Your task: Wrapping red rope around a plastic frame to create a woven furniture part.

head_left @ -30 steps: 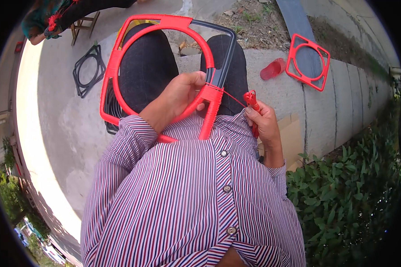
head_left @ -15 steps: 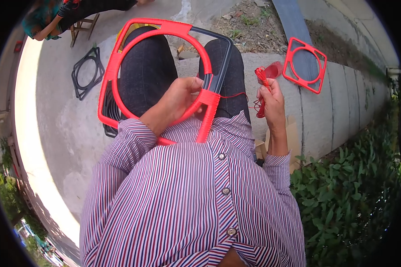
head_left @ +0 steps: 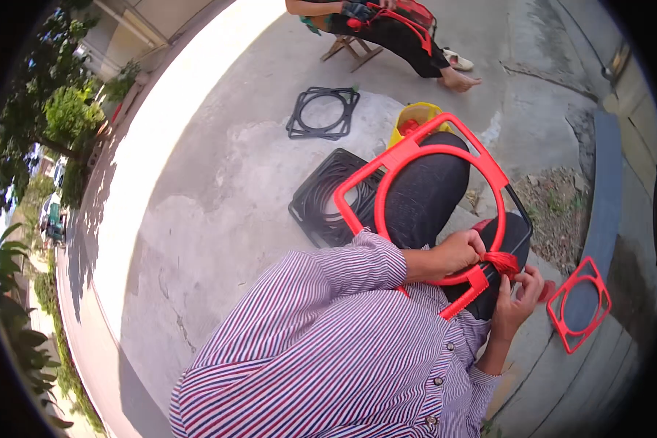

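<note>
A square frame with a round inner ring rests across my thighs, mostly wrapped in red cord, with bare black tube along its right side. My left hand is closed at the ring's lower right, pinching the left end of a bundle of red cord. Close beside it, my right hand has its fingertips bent against the bundle's right end, by the black part. The bundle lies across the ring there. Fingers partly hide the exact grip.
A stack of black frames lies at my left, another black frame beyond. A yellow bucket stands past my knee. A finished-looking red frame leans at right. A co-worker sits ahead, handling red material.
My right hand has brought the cord bundle leftward to the frame, where my left hand now grips it too. The view has swung left, showing more of the co-worker and the black stack.
</note>
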Motion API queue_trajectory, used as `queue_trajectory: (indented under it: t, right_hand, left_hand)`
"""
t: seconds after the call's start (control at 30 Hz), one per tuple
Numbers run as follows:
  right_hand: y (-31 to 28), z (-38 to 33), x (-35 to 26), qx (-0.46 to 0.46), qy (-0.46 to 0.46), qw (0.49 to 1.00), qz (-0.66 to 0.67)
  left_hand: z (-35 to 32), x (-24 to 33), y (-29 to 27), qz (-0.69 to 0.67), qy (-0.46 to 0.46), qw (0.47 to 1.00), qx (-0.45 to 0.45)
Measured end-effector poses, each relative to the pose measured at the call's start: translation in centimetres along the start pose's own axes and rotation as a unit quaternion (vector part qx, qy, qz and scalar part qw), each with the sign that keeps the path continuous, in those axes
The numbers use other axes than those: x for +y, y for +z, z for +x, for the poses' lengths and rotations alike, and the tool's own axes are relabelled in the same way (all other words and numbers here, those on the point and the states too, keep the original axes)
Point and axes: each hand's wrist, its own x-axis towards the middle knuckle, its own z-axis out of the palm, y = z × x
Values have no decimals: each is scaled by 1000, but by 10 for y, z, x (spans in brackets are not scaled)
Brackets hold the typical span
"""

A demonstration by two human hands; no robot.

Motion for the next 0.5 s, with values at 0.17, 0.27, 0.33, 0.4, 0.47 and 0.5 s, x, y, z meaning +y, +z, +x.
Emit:
queue_trajectory:
  t: [0.17, 0.27, 0.33, 0.4, 0.47, 0.5]
  right_hand:
    - [7, -32, 55, -35, -153, 988, 10]
    - [11, -22, 44, -79, -198, 977, -26]
    - [3, -13, 33, -142, -151, 977, -54]
    - [2, -4, 32, -213, -109, 968, -78]
    - [3, 1, 32, -218, -131, 964, -73]
    - [1, 3, 31, -239, -118, 958, -105]
  left_hand:
    - [-9, 3, 18, 75, 24, 996, 46]
    - [-11, 4, 13, 64, 32, 996, 62]
    - [-6, 3, 14, 66, 36, 996, 57]
    - [-2, 1, 12, 63, 34, 995, 68]
    - [-6, 5, 11, 39, 50, 996, 58]
    - [-4, 3, 11, 38, 55, 996, 66]
